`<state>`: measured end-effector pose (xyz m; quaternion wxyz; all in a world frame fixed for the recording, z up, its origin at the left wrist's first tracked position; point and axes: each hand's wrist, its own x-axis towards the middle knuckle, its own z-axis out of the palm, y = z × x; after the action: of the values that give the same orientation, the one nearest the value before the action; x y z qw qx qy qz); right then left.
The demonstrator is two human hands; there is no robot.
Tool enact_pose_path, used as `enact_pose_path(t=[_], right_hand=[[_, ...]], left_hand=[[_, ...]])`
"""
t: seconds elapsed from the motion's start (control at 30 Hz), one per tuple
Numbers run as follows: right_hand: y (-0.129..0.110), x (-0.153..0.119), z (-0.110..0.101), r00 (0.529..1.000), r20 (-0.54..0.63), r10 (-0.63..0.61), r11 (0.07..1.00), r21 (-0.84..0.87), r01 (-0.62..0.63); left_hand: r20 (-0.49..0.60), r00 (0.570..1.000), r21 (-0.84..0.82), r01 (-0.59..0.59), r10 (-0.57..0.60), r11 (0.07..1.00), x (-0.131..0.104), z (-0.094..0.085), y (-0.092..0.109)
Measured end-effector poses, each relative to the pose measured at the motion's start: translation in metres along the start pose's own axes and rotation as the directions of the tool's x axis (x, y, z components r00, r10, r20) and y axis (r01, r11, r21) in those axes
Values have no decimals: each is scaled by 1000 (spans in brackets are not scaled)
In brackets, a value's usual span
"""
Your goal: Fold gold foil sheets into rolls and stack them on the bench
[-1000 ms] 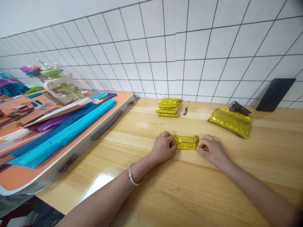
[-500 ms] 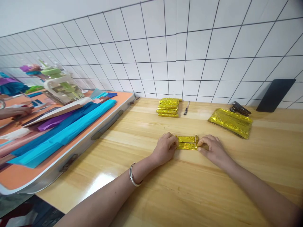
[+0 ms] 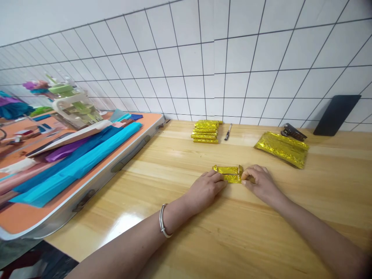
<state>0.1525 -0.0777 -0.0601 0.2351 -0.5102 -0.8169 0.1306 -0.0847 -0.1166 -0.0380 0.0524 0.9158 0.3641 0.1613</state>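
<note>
A folded sheet of gold foil paper point(image 3: 228, 170) lies on the wooden table, its two short ends turned up and its long sides folded toward the middle. My left hand point(image 3: 205, 190) is over its near left part, back of the hand up, fingers closed at the near edge; the fingertips are partly hidden. At the right end, the thumb and forefinger of my right hand point(image 3: 257, 180) pinch the near corner. Behind lies a pile of folded gold foil strips point(image 3: 205, 131). A stack of flat gold foil sheets point(image 3: 283, 150) sits to the right.
A pen point(image 3: 228, 132) and a black stapler point(image 3: 293, 132) lie near the tiled wall. Against it leans a dark phone-like slab point(image 3: 337, 115). On the left, an orange-topped table point(image 3: 107, 166) carries blue paper point(image 3: 87, 166), a green-lidded bottle point(image 3: 71, 102) and other craft pieces.
My left hand has moved from the paper's left end to its near edge, uncovering the turned-up left end. My right hand stays at the right corner. Another person's hand at far left is gone.
</note>
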Motion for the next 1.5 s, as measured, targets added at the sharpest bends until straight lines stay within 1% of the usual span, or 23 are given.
enact_pose_path(t=[0.1, 0.3, 0.4, 0.47, 0.57, 0.63, 0.73, 0.87, 1.0, 1.1, 1.2, 1.3, 1.37, 1.5], right_hand=[[-1, -2, -1, 1000, -4, -17, 1000, 0, 17], [1, -2, -1, 999, -12, -37, 999, 8, 38], [-1, -4, -2, 997, -24, -69, 998, -14, 69], [-6, -8, -3, 993, -53, -109, 991, -78, 105], [-21, -17, -4, 979, -82, -189, 950, -268, 161], [-31, -23, -4, 966, -32, -256, 903, -364, 227], [-40, -27, 0, 942, 63, -329, 847, -423, 323], [-44, -28, 2, 918, 136, -372, 778, -494, 388], [-46, -29, -4, 902, 209, -378, 721, -544, 428], [-46, -31, -11, 906, 224, -359, 731, -536, 422], [-45, -34, -18, 923, 222, -313, 776, -501, 384], [-42, -36, -22, 945, 223, -237, 821, -474, 318], [-40, -36, -25, 949, 237, -207, 840, -455, 297], [-37, -33, -26, 935, 246, -256, 840, -423, 341]], left_hand=[[43, 999, 74, 9, -12, 997, 0, -1, 7], [91, 996, 131, 1, -13, 991, -1, -2, 12], [117, 993, 158, -14, -5, 987, -2, -5, 14], [131, 991, 161, -10, -12, 987, -3, -6, 15], [129, 991, 154, 9, -29, 988, -3, -6, 15], [124, 992, 138, 10, -28, 990, -3, -6, 14], [115, 993, 116, 17, -31, 993, -3, -5, 11], [124, 992, 100, 15, -28, 995, -2, -4, 9], [141, 990, 95, 1, -15, 996, -3, -6, 6], [138, 990, 104, -9, -6, 995, -6, -10, 5], [143, 990, 127, -22, 4, 992, -10, -15, 5], [158, 987, 162, -11, -15, 987, -12, -19, 7], [161, 986, 196, 6, -38, 981, -13, -21, 9], [160, 985, 262, 22, -66, 965, -14, -23, 18]])
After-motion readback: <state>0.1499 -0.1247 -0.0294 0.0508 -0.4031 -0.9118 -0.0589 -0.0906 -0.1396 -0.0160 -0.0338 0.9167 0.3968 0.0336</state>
